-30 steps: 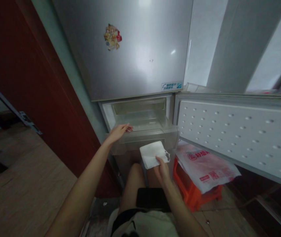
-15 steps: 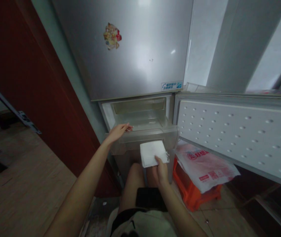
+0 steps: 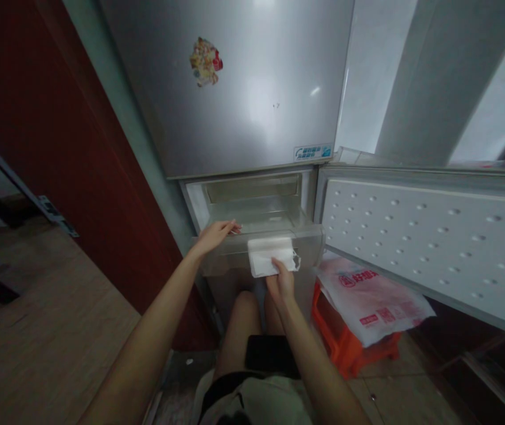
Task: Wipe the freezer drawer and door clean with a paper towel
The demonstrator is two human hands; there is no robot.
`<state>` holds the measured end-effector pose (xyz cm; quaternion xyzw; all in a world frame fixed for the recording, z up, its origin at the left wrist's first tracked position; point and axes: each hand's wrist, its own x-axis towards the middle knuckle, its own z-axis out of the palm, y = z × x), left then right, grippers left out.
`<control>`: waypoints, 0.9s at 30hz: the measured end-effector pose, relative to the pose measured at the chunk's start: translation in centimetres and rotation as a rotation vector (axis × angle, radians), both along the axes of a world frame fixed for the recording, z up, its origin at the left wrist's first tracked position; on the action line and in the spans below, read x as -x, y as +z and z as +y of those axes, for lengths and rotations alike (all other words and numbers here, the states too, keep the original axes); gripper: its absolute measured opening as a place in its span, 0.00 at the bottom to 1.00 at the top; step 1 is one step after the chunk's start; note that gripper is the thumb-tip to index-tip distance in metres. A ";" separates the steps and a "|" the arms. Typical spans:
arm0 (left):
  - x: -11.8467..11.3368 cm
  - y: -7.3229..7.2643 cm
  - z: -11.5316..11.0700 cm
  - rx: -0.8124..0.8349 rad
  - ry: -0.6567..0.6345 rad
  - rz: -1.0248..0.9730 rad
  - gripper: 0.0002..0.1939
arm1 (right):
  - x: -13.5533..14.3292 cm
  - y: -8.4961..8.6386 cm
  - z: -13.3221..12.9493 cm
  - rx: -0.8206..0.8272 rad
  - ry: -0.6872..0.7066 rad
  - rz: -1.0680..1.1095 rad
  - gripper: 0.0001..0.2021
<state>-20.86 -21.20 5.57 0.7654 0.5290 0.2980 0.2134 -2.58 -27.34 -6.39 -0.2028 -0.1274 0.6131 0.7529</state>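
Observation:
My right hand [image 3: 282, 282] pinches a folded white cloth [image 3: 261, 254], thumb on top and fingers underneath. Frayed threads hang off the cloth's right edge. It is held in front of the clear freezer drawer [image 3: 308, 242], which is pulled partly out; I cannot tell whether they touch. At the drawer's left, my left hand [image 3: 217, 235] lies over the top rim with its fingers bent across it. Something small and white shows by those fingertips, too unclear to name. Inside the drawer, the visible part of the floor [image 3: 274, 218] is bare.
The lower fridge door [image 3: 411, 230] stands swung out to the right. Below it, a printed white plastic bag [image 3: 371, 295] lies on an orange stool [image 3: 345, 354]. A dark red door [image 3: 101, 206] is close on the left. A black flat object [image 3: 272, 356] rests on my lap.
My right hand has raised the cloth up and slightly left, in front of the drawer front, and tilted it. My left hand stays on the drawer rim.

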 end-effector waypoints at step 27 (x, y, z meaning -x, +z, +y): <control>0.1 -0.2 0.2 0.003 0.004 -0.018 0.30 | -2.3 -3.3 -1.1 -0.010 0.032 -0.185 0.18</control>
